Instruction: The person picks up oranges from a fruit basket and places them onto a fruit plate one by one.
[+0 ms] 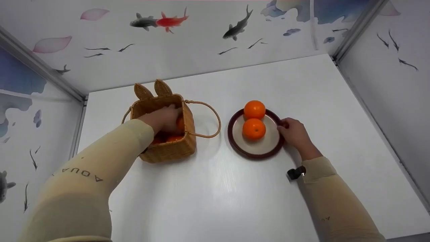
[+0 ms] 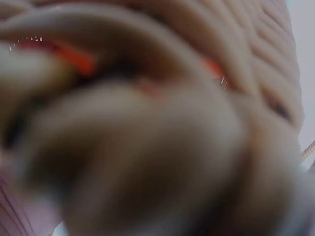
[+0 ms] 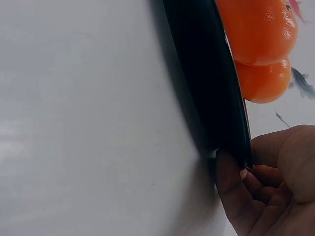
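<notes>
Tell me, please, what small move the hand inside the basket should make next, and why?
Probably the left hand should close its fingers round one orange in the basket and lift it straight up. The hand is deep among the fruit, and the plate, which the right hand steadies at the rim, holds two oranges with bare space at its near side.

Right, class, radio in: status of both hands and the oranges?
Left hand inside basket, on oranges, grip unseen. Right hand pinching plate rim. Two oranges plated. Nothing in the way.
</notes>
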Demonstrator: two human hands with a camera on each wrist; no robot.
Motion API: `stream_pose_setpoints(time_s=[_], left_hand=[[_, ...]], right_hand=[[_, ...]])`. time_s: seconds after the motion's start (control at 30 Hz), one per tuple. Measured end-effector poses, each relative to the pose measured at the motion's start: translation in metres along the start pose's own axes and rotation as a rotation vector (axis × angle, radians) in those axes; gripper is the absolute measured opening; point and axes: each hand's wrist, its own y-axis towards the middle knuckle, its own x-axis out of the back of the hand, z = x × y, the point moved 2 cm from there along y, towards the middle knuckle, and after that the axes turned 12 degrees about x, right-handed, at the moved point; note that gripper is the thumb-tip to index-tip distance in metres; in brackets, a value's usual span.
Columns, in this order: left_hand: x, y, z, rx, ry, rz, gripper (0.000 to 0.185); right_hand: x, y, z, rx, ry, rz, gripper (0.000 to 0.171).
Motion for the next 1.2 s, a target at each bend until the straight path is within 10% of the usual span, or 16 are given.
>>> stream_pose_setpoints(time_s=[0.4, 1.2], left_hand=[[0.008, -0.015, 0.001, -0.022, 0.043, -0.054, 0.101], [0.043, -0.104, 0.007, -0.185, -0.163, -0.345, 0.076]], right_hand=[[0.0, 0.003, 0.003, -0.011, 0.011, 0.018, 0.041], [0.001, 0.002, 0.002, 0.0, -0.02, 0.008, 0.042]])
